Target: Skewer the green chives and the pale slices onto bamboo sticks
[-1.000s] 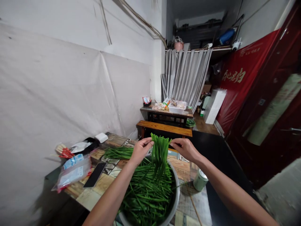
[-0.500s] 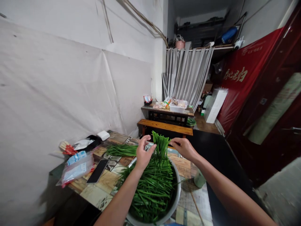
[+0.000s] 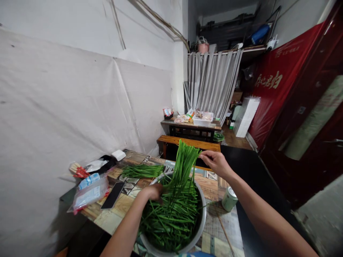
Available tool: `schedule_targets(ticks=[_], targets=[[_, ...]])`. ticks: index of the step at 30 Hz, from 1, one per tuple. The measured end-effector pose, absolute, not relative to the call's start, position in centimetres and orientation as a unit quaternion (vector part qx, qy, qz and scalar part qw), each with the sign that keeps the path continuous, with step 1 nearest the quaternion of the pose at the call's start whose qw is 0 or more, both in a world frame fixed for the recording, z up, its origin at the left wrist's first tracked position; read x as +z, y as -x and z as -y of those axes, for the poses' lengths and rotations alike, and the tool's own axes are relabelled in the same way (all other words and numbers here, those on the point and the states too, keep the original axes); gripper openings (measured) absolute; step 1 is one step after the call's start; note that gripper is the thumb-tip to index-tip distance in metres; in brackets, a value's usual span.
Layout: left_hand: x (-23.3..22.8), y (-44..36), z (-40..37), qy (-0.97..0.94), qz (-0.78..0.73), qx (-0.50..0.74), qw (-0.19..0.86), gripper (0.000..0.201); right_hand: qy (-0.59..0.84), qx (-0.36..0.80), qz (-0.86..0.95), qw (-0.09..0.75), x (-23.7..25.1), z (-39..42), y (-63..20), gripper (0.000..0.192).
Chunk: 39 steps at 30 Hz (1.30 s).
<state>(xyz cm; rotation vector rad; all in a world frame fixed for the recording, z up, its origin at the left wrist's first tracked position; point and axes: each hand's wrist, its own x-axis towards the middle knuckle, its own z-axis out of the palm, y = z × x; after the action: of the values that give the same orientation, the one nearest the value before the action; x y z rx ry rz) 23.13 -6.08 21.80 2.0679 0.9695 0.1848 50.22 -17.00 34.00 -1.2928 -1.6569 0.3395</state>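
A large metal bowl (image 3: 203, 216) full of long green chives (image 3: 171, 221) stands on the patterned table. Above its far side rises a fanned bunch of chives (image 3: 184, 159), tilted to the right. My right hand (image 3: 215, 162) is closed, its fingertips pinched at the upper right edge of that bunch. Low at the left rim, my left hand (image 3: 154, 192) reaches in against the lower part of the bunch, with its fingers mostly hidden and in shadow. More chives (image 3: 143, 171) lie on the table behind the bowl.
On the left are a phone (image 3: 113, 195), a plastic packet (image 3: 89, 192), skewers with red wrapping (image 3: 80, 172) and a black tray (image 3: 108, 162). A can (image 3: 229, 199) and a thin stick (image 3: 224, 232) lie to the right. Beyond are a bench (image 3: 193, 143) and another table (image 3: 171, 122).
My left hand has moved from beside the top of the bunch down into the bowl's left side. The bunch now stands taller and leans right; my right hand has shifted slightly right and up.
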Motion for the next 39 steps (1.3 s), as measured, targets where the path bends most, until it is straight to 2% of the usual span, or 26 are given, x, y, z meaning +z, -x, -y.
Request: schedule_targets(ticks=[2,5,7,9,12,15,19,27,29,32,33,35,39], targets=[[23.1,-22.0,5.5,-0.829,-0.393,0.077,0.391,0.039,0.524,0.132,0.698,0.469,33.7,17.1,-50.2,0.022],[26.6,-21.5,5.2,-0.855,-0.305,0.097,0.407,0.061,0.519,0.12,0.722,0.441,33.3,17.0,-50.1,0.019],[28.3,-22.3,5.5,-0.86,-0.272,0.125,0.413,0.06,0.518,0.117,0.731,0.428,33.2,16.8,-50.0,0.02],[28.8,-24.0,6.3,-0.837,-0.261,0.213,0.431,0.057,0.517,0.117,0.737,0.419,33.1,16.7,-49.8,0.021],[27.7,-27.2,7.6,-0.768,-0.244,0.354,0.475,0.071,0.517,0.118,0.739,0.416,33.2,16.7,-49.5,0.021],[26.5,-29.4,8.4,-0.727,-0.276,0.414,0.472,0.058,0.521,0.117,0.731,0.425,33.5,16.8,-49.4,0.02],[26.5,-29.4,8.3,-0.728,-0.298,0.412,0.459,0.04,0.539,0.114,0.711,0.436,33.7,17.0,-49.9,0.02],[27.9,-27.7,8.5,-0.764,-0.306,0.368,0.434,0.038,0.56,0.132,0.695,0.431,33.9,17.3,-50.0,0.019],[28.1,-27.3,8.7,-0.771,-0.289,0.352,0.444,0.05,0.551,0.133,0.704,0.429,34.1,17.4,-49.9,0.019],[28.6,-27.1,8.8,-0.743,-0.23,0.363,0.512,0.08,0.525,0.145,0.728,0.416,34.3,17.4,-49.8,0.02],[28.8,-27.2,8.8,-0.725,-0.208,0.375,0.539,0.085,0.517,0.153,0.736,0.411,34.3,17.5,-49.7,0.02],[29.4,-27.5,8.8,-0.691,-0.172,0.398,0.578,0.079,0.505,0.165,0.746,0.402,34.3,17.6,-49.5,0.021],[30.2,-28.1,9.0,-0.668,-0.177,0.432,0.58,0.047,0.49,0.18,0.757,0.393,34.3,17.7,-49.1,0.022]])
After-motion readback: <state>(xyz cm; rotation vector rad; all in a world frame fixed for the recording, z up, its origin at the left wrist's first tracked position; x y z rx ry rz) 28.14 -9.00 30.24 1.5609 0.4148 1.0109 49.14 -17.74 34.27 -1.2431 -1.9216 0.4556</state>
